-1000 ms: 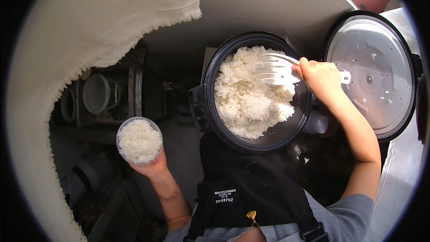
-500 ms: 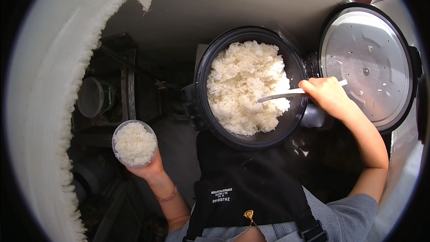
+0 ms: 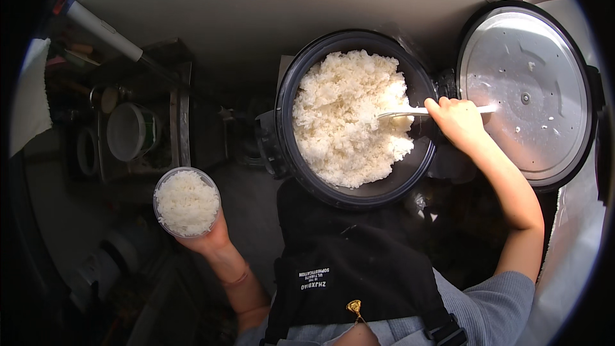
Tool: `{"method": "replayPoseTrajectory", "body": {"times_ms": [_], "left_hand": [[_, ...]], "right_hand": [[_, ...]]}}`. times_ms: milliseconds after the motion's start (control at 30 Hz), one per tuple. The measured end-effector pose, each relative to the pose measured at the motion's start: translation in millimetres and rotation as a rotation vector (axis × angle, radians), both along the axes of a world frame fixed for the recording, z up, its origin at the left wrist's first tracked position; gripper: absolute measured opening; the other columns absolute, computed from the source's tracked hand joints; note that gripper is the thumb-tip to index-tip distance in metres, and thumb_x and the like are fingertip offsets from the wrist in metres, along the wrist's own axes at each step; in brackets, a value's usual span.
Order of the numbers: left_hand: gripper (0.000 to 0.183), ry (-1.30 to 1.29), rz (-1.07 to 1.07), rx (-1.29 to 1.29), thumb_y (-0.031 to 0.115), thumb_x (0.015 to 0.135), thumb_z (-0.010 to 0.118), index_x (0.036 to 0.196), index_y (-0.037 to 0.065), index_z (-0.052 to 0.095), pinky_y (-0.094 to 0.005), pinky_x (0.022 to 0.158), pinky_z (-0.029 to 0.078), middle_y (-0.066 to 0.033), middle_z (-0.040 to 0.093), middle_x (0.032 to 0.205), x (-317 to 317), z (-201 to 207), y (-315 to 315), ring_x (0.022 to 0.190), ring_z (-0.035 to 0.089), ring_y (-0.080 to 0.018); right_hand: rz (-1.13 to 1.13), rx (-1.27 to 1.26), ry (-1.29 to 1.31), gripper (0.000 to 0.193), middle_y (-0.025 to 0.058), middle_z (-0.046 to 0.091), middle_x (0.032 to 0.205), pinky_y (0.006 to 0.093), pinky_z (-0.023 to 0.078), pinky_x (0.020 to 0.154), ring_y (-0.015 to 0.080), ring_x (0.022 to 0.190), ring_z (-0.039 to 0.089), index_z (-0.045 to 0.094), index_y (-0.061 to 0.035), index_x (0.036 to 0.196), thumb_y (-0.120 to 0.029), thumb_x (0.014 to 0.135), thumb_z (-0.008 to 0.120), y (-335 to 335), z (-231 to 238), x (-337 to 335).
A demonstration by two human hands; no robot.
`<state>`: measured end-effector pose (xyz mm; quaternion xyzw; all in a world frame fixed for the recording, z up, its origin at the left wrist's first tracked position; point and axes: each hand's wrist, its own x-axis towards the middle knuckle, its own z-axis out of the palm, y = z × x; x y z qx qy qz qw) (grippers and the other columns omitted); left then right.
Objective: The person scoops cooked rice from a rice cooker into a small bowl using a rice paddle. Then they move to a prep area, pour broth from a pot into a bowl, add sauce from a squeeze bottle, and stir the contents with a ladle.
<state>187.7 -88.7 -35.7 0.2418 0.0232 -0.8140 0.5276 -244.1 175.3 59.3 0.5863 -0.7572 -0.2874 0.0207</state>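
Note:
A large dark rice cooker (image 3: 289, 173) stands open in front of me, with a heap of cooked white rice (image 3: 349, 115) inside. My right hand (image 3: 459, 123) is closed on the handle of a white rice paddle (image 3: 405, 112). The paddle's tip meets the right side of the heap. At the lower left, my left hand (image 3: 208, 236) grips a round clear plastic tub (image 3: 218, 191) from below, apart from the cooker. White rice (image 3: 187, 203) fills the tub to its top. The fingers under the tub are mostly hidden.
The cooker's lid (image 3: 525, 90) is swung up at the right, grains sticking to its metal inside. At the left are a whitish bucket (image 3: 126, 133) in a metal sink-like frame, a white pole (image 3: 102, 29) and a hanging white sheet (image 3: 31, 99). A grey wall (image 3: 288, 0) rises behind.
The white sheet at the left has swung far back to the left, uncovering the pole and the shelf items. The paddle has shifted slightly upward and right at the heap. Both hands keep their holds.

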Motion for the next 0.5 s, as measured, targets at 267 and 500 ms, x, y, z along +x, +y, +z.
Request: {"method": "replayPoseTrajectory", "body": {"times_ms": [267, 500], "left_hand": [[0.047, -0.062, 0.026, 0.085, 0.043, 0.095, 0.051, 0.129, 0.010, 0.060, -0.0511, 0.111, 0.035, -0.0096, 0.056, 0.138, -6, -1, 10, 0.130, 0.049, -0.0311], [0.047, 0.015, -0.012, -0.010, 0.042, 0.096, 0.051, 0.128, 0.010, 0.060, -0.0507, 0.111, 0.036, -0.0101, 0.056, 0.138, -4, -1, 10, 0.129, 0.049, -0.0313]], "right_hand": [[0.192, 0.152, -0.035, 0.009, 0.0048, 0.061, 0.071, 0.0369, 0.052, 0.060, 0.0229, 0.068, 0.067, 0.057, -0.0078, 0.085, -0.015, 0.080, 0.059, -10, 53, -8], [0.215, 0.322, -0.167, 0.013, 0.0069, 0.069, 0.069, 0.0364, 0.051, 0.054, 0.0230, 0.065, 0.071, 0.064, -0.0068, 0.083, -0.018, 0.079, 0.060, -40, -47, -5]]}}
